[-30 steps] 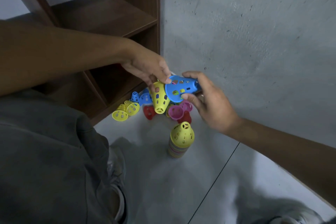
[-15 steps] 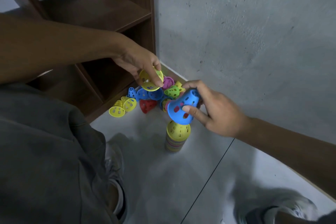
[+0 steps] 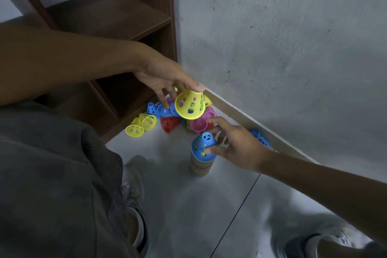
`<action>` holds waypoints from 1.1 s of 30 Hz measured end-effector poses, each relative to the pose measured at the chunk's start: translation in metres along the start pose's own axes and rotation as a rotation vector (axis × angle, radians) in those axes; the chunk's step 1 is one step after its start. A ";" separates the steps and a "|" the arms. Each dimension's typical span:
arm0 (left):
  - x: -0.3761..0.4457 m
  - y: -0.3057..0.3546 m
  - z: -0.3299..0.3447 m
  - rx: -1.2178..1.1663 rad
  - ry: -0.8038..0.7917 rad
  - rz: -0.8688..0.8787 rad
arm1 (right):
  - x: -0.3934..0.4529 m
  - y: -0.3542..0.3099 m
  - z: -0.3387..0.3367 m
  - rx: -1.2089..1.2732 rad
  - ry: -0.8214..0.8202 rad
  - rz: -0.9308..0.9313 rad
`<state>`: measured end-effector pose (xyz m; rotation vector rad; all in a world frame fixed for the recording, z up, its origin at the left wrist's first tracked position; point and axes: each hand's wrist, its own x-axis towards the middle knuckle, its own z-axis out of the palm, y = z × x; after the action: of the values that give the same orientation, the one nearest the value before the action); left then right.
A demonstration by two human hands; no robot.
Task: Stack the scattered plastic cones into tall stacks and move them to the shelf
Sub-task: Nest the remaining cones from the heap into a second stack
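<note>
Grey floor (image 3: 171,184) in a corner, with a rough grey wall (image 3: 282,37) on the right and a dark wood shelf (image 3: 109,14) at the back left. Near the middle, a stack (image 3: 201,163) of nested cones standing upright on the floor, topped by a blue cone (image 3: 202,144). Right hand (image 3: 236,148) beside the stack, thumb and fingers spread loosely around the blue cone, thumb tip touching its lower side; whether the other fingertips touch it, cannot tell. Left hand (image 3: 165,77) above the pile (image 3: 188,119), pinching a yellow cone (image 3: 190,103) by its narrow top, wide rim tilted down toward the camera, held clear of the floor. Under and behind it, loose cones lying scattered against the skirting: two yellow cones (image 3: 141,124) side by side at the shelf foot, a red cone (image 3: 170,124) on its side, a pink cone (image 3: 198,124) with its mouth up, blue ones behind. Further right along the wall, one more blue cone (image 3: 259,136) half hidden by the right hand. Grey trouser leg (image 3: 52,184) at lower left, a shoe (image 3: 134,205) below it.
</note>
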<state>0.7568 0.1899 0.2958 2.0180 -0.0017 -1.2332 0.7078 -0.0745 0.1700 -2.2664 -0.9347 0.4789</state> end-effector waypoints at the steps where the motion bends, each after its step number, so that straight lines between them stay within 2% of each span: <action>1: 0.001 0.000 0.001 0.020 -0.016 -0.006 | 0.000 0.002 0.000 0.018 -0.006 0.011; 6: 0.011 0.003 0.015 0.107 -0.070 -0.006 | -0.002 0.018 -0.010 -0.062 -0.057 0.049; 13: 0.029 0.005 0.049 0.194 -0.141 -0.047 | -0.006 0.065 -0.033 -0.181 -0.061 0.210; 22: 0.053 -0.017 0.071 0.352 -0.112 -0.147 | 0.001 0.076 -0.041 -0.256 -0.124 0.276; 28: 0.059 -0.016 0.065 0.343 -0.079 -0.111 | 0.011 0.071 -0.038 -0.266 -0.148 0.263; 33: 0.057 -0.029 0.037 0.386 0.042 -0.125 | 0.023 0.071 -0.033 -0.249 -0.143 0.262</action>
<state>0.7482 0.1674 0.2259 2.4073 -0.1017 -1.3476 0.7765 -0.1103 0.1437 -2.6268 -0.8059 0.6789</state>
